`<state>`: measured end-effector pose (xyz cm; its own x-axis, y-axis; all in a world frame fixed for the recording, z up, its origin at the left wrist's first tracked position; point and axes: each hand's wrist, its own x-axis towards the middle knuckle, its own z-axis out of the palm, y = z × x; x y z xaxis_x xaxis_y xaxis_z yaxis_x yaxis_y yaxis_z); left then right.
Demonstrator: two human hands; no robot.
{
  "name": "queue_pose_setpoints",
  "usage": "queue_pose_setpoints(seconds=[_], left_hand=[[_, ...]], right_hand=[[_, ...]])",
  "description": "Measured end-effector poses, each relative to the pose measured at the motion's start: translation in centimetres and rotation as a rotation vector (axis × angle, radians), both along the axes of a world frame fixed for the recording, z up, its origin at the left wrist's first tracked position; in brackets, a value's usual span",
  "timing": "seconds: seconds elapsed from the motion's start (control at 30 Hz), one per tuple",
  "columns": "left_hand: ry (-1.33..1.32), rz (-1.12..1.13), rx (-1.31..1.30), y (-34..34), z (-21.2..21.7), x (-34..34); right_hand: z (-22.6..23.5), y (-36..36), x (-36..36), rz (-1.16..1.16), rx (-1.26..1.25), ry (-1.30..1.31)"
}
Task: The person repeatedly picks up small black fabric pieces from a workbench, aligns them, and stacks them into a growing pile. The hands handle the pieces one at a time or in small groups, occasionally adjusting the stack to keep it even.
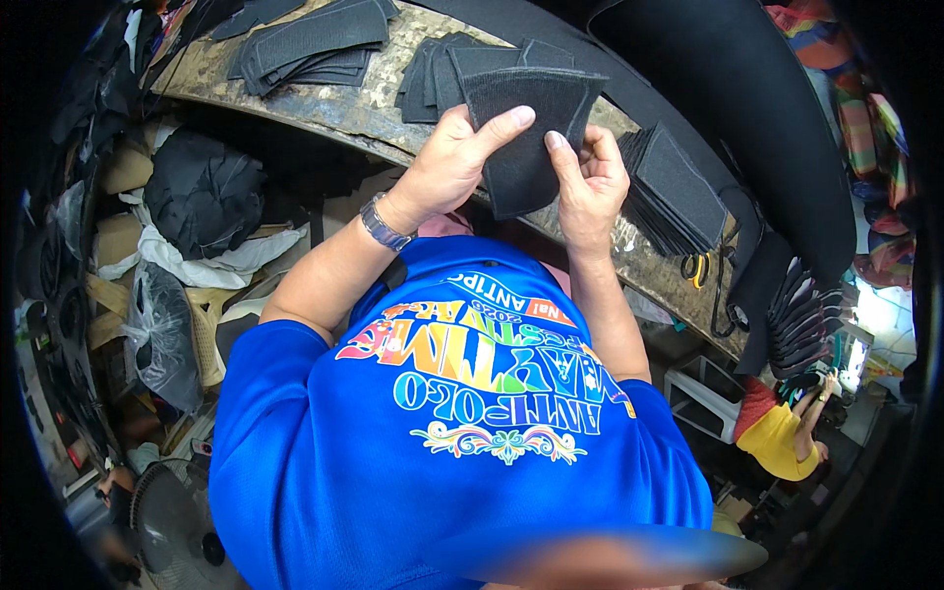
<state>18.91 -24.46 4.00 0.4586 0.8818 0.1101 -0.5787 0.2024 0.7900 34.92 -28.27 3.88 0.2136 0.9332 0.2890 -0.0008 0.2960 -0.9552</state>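
Both hands hold up a black trapezoid-shaped fabric piece (pixel 521 157) with a ribbed surface, above the front edge of the worktable. My left hand (pixel 457 157) grips its left side, thumb lying across the face and fingers behind. On the right side, my right hand (pixel 591 187) pinches it with the thumb in front and curled fingers partly hidden behind. Just beyond the piece lies a loose pile of similar black pieces (pixel 425 84). A neater stack of cut pieces (pixel 678 182) rests right of my right hand.
Another stack (pixel 315 44) lies at the table's far left. Orange-handled scissors (pixel 699 270) are beside the right stack. A large black sheet (pixel 737 108) curves along the back right. Bags (pixel 202 192) and a fan (pixel 177 521) stand left; a person in yellow (pixel 780 442) is at right.
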Motion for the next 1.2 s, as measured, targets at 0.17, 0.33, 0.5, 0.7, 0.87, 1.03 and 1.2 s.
queue_pose_setpoints(seconds=[0.17,0.33,0.5,0.7,0.87,1.03,1.2], left_hand=[[0.005,0.126,-0.055,-0.1,0.6,0.5],[0.271,0.069,0.119,-0.2,0.7,0.9],[0.312,-0.120,0.226,0.7,-0.4,-0.7],[0.331,-0.144,0.164,-0.1,-2.5,-0.7],[0.367,-0.172,0.153,-0.8,-2.5,-1.1],[0.179,-0.346,0.079,-2.1,1.6,-0.9],[-0.246,-0.786,0.141,-4.4,8.7,0.5]], right_hand=[[-0.2,0.5,-0.5,-0.048,0.090,-0.017],[2.2,-0.7,3.2,0.001,-0.072,0.043],[9.5,0.4,15.4,0.021,-0.174,-0.344],[9.2,3.3,23.7,0.260,-0.565,-0.741],[5.0,4.7,25.7,0.318,-0.674,-0.802],[2.1,4.3,24.9,0.033,-0.539,-1.165],[3.4,2.1,19.3,-0.378,-0.115,-1.448]])
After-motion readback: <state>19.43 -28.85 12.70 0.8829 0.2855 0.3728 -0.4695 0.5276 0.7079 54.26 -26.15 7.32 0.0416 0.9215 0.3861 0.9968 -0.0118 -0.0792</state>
